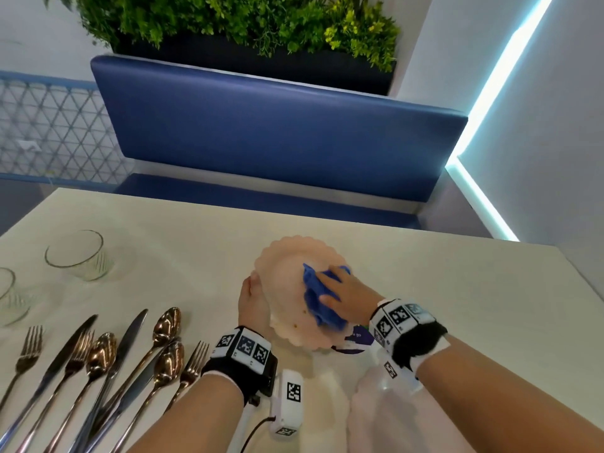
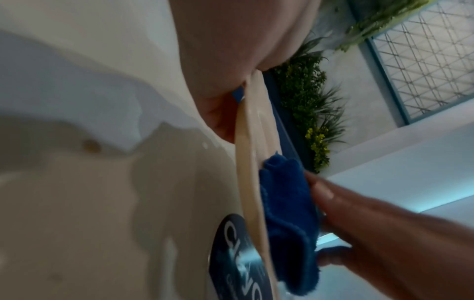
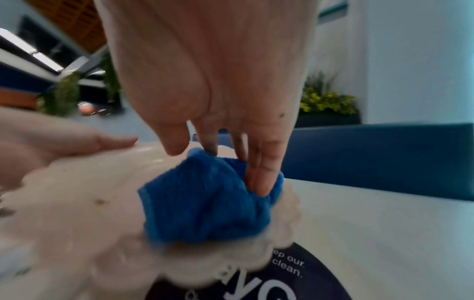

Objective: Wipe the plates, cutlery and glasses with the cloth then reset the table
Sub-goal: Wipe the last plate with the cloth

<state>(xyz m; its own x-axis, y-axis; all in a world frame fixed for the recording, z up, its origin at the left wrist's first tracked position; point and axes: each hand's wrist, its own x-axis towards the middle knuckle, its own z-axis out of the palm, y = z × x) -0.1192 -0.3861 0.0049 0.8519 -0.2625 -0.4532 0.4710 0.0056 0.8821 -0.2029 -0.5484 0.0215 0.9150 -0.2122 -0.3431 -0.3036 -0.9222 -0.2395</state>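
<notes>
My left hand [image 1: 253, 299] grips the left rim of a pale pink scalloped plate [image 1: 287, 266] and holds it tilted above the table. My right hand [image 1: 346, 289] holds a bunched blue cloth [image 1: 315, 295] against the plate's face, where small crumbs show lower down. The left wrist view shows the plate [image 2: 247, 162] edge-on with the cloth [image 2: 287, 203] on its right side. In the right wrist view my fingers [image 3: 259, 174] dig into the cloth [image 3: 205, 203] on the plate [image 3: 77, 213]. Forks, knives and spoons [image 1: 108, 361] lie at the near left. Two glasses [image 1: 78, 255] stand at the far left.
Pale plates [image 1: 385, 407] lie near the front edge under my right forearm. A round dark sticker [image 1: 354, 341] sits on the cream table [image 1: 457, 289] below the held plate. A blue bench [image 1: 277, 132] with plants behind it faces the far edge.
</notes>
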